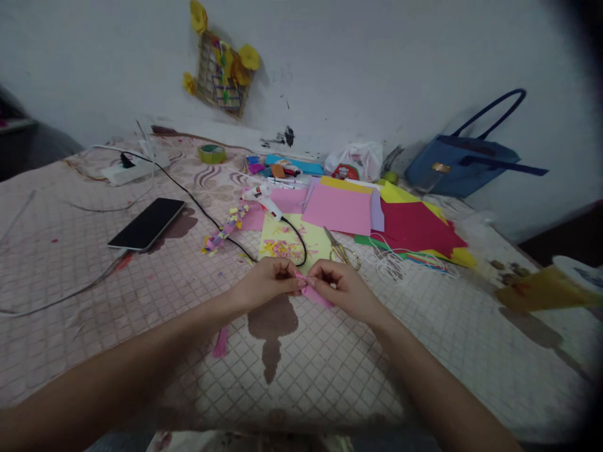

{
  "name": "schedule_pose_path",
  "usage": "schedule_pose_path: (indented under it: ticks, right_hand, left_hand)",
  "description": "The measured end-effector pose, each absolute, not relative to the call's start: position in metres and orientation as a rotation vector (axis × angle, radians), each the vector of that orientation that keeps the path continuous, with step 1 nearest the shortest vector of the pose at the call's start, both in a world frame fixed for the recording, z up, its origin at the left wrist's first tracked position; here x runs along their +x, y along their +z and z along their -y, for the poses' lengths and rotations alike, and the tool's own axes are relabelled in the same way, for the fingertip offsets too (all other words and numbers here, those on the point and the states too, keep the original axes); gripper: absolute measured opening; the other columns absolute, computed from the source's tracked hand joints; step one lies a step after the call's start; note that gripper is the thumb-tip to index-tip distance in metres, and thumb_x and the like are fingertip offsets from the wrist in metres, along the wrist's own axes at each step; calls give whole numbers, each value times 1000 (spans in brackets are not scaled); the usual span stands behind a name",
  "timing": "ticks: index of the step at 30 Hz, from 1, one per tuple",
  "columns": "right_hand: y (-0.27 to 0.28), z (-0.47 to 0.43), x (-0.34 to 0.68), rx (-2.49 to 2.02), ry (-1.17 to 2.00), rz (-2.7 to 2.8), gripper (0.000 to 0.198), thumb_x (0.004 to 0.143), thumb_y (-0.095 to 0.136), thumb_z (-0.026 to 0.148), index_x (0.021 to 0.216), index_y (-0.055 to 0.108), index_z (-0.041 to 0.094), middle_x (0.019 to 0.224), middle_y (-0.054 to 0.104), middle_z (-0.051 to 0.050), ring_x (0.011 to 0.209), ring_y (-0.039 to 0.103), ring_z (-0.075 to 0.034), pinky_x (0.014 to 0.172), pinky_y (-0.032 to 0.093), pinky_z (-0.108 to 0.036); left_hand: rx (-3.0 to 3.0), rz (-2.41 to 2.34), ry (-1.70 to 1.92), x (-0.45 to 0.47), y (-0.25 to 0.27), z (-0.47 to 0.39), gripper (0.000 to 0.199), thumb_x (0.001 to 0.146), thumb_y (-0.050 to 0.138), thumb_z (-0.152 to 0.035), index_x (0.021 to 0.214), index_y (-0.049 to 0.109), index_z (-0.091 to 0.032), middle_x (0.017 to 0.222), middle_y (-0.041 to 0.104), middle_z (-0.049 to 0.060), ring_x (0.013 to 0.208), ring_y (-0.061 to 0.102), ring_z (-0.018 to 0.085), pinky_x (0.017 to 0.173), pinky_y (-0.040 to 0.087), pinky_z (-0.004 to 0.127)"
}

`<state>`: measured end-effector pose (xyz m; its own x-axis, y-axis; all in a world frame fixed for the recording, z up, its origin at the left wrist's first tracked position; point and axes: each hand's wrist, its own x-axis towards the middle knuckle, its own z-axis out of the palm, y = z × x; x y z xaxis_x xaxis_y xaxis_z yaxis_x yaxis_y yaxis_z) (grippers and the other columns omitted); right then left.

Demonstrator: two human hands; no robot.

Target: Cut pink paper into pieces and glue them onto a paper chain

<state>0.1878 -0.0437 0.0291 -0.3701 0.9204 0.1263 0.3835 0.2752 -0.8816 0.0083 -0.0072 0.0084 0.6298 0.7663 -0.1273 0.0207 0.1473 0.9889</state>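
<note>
Between my two hands is a small piece of pink paper (316, 296), pinched by the fingertips of both. My left hand (271, 281) grips its left end, and my right hand (343, 285) has hold of it close by, with one end hanging below. Just beyond the hands lie gold-handled scissors (343, 250) and a pale yellow sheet (315, 235) strewn with small paper scraps (282, 250). A white glue gun (264, 199) rests behind them, its black cord trailing. To the left is a decorated paper strip (226, 231) in pink, purple and yellow.
A phone (148, 223) on a cable and a power strip (134, 169) are at left. Coloured sheets (342, 207), white string (391, 260) and a blue bag (464, 163) sit toward the back right. A pink tassel (220, 344) lies near me; a yellow container (551, 289) is far right.
</note>
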Motion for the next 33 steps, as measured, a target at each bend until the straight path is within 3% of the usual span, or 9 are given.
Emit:
schedule_pose_path:
  ticks: [26, 33]
  right_hand:
    - [31, 45, 188, -1200, 956, 1884, 8, 75, 49, 16, 68, 52, 17, 59, 48, 3, 54, 40, -8, 48, 31, -20]
    - [31, 45, 187, -1201, 916, 1871, 9, 73, 48, 13, 66, 50, 17, 59, 48, 3, 55, 41, -9, 50, 32, -20]
  left_hand:
    - [1186, -717, 677, 8, 16, 9, 15, 70, 67, -27, 69, 62, -13, 63, 62, 0, 61, 56, 9, 65, 42, 23]
    - [1074, -709, 689, 11, 14, 9, 32, 78, 55, -41, 70, 60, -11, 66, 62, 4, 64, 58, 13, 68, 45, 29]
